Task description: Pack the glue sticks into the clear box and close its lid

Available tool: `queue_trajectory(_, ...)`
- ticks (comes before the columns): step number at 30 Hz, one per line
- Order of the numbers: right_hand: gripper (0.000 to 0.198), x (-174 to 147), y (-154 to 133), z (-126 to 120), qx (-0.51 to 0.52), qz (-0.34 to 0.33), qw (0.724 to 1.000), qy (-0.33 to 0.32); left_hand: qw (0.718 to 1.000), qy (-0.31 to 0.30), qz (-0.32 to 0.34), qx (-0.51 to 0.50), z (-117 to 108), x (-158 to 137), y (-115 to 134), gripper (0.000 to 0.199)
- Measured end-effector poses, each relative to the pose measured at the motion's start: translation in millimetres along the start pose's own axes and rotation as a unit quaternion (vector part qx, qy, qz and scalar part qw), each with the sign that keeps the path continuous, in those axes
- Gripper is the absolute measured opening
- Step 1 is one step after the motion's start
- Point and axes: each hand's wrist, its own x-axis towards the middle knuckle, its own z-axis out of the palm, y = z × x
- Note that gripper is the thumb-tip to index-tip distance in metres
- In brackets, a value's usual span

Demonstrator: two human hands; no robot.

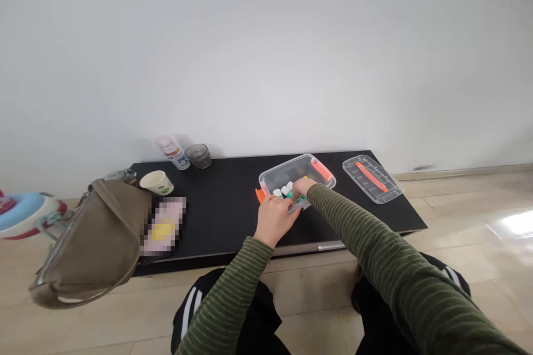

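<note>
A clear plastic storage box with orange side latches stands uncovered on the black low table. My left hand is closed around its near left rim, the fingers reaching over the edge. Inside the box lie several small bottles with white caps and green bodies. My right hand reaches down into the box among these bottles, with its fingers bent. What the right fingertips pinch, if anything, is hidden by the box wall and the left hand. To the right lies the clear box lid with its orange handle.
On the black table, a paper cup, a spray can, a dark glass and a blurred pink packet stand at the left. A brown bag hangs over that end. The wall rises directly behind.
</note>
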Motion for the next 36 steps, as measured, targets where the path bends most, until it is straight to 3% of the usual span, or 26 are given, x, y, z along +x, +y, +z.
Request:
queue_trajectory(3,0.044,0,2,0,-0.038,-0.006,0.995,-0.087,1.000,-0.008,-0.008,0.001,-1,1,2,0.024)
queue_trajectory(5,0.048,-2,4,-2,-0.060,-0.032,0.994,-0.086,1.000,-0.020,-0.019,0.002,-2,3,3,0.025)
queue_trajectory(11,0.067,-32,31,-29,-0.017,-0.111,0.985,0.128,0.997,-0.051,-0.066,0.001,-8,10,1,0.024)
queue_trajectory(15,0.065,-84,60,-36,0.149,-0.186,0.932,0.273,0.984,0.006,-0.127,-0.125,-18,15,-1,0.033)
queue_trajectory(18,0.069,-122,73,-18,0.289,-0.275,0.882,0.249,0.955,0.057,-0.133,-0.260,-24,18,0,0.049)
queue_trajectory(20,0.072,-136,76,4,0.315,-0.310,0.874,0.199,0.947,0.037,-0.103,-0.302,-24,20,5,0.049)
queue_trajectory(24,0.079,-138,77,49,0.348,-0.298,0.877,0.145,0.964,-0.058,-0.055,-0.253,-10,25,23,0.034)
queue_trajectory(27,0.077,-134,80,69,0.362,-0.216,0.888,0.185,0.979,-0.067,-0.056,-0.186,2,28,38,0.030)
queue_trajectory(30,0.072,-133,87,77,0.297,-0.185,0.909,0.225,0.980,-0.083,-0.042,-0.173,10,29,48,0.025)
queue_trajectory(36,0.062,-141,107,71,0.150,-0.168,0.950,0.216,0.977,-0.107,-0.036,-0.183,21,33,65,0.022)
